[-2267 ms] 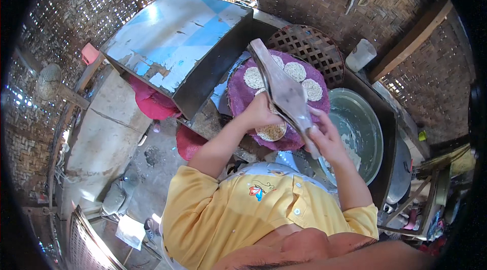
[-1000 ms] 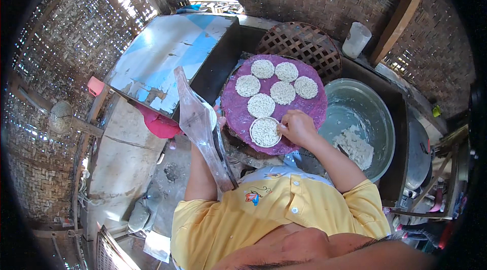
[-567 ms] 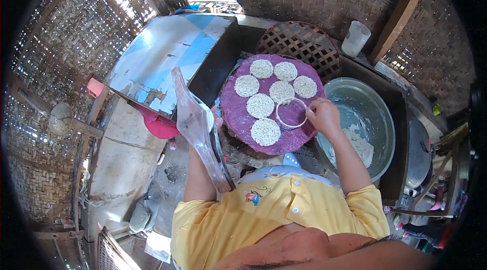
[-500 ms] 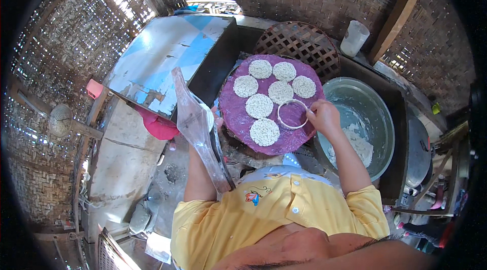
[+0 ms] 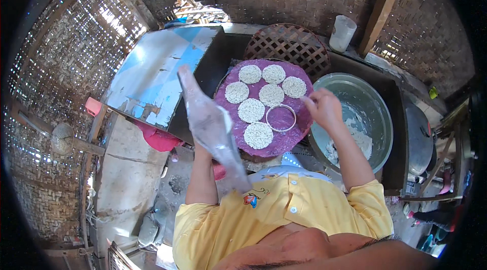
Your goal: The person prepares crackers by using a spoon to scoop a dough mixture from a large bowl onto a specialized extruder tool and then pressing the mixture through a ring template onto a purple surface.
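Note:
Several round, off-white discs of strand-like dough (image 5: pixel 250 110) lie on a round board covered with purple cloth (image 5: pixel 234 127). At the cloth's right side rests a thin pale ring (image 5: pixel 294 117), with purple showing inside it. My right hand (image 5: pixel 324 109) hovers just right of the ring, not touching it, its fingers stretched loosely and holding nothing. A long wooden hand press (image 5: pixel 209 120), broad in the middle and tapered at both ends, is held tilted left of the cloth. Behind it my left hand is mostly hidden, gripping it; only the forearm (image 5: pixel 202 183) shows clearly.
A large green basin (image 5: pixel 386 117) with white dough (image 5: pixel 361 143) stands close right of the cloth. Behind are a lattice basket tray (image 5: pixel 284 41) and a white plastic container (image 5: pixel 343 33). A box with a peeling blue-white top (image 5: pixel 162 67) stands left, beside a pink cloth (image 5: pixel 154 136).
My right hand has let go of the ring and drawn back slightly up and right; the ring stays on the cloth. The wooden press has swung rightward, hiding my left fingers.

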A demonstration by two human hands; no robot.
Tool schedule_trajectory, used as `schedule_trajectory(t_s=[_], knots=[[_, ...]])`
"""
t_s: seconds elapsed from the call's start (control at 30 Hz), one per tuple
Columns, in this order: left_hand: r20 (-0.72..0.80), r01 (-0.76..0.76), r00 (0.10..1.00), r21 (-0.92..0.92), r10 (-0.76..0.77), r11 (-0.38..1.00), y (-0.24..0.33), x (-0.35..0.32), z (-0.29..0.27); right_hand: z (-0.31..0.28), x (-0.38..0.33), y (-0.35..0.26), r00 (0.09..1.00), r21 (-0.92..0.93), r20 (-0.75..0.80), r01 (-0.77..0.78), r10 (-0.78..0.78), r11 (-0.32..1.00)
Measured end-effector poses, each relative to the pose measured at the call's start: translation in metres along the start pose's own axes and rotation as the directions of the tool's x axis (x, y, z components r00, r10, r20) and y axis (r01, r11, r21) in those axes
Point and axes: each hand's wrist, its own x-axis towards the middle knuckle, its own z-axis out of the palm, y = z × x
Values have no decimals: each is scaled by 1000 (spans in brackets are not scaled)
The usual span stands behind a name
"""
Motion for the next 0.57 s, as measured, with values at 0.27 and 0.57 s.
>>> schedule_trajectory(t_s=[0.27, 0.57], knots=[[314, -776, 618, 391, 720, 495, 143, 35, 146, -102, 13, -64, 744, 107, -384, 624, -547, 774], [670, -903, 377, 113, 640, 413, 172, 1, 203, -133, -80, -10, 823, 66, -189, 555, -535, 829]])
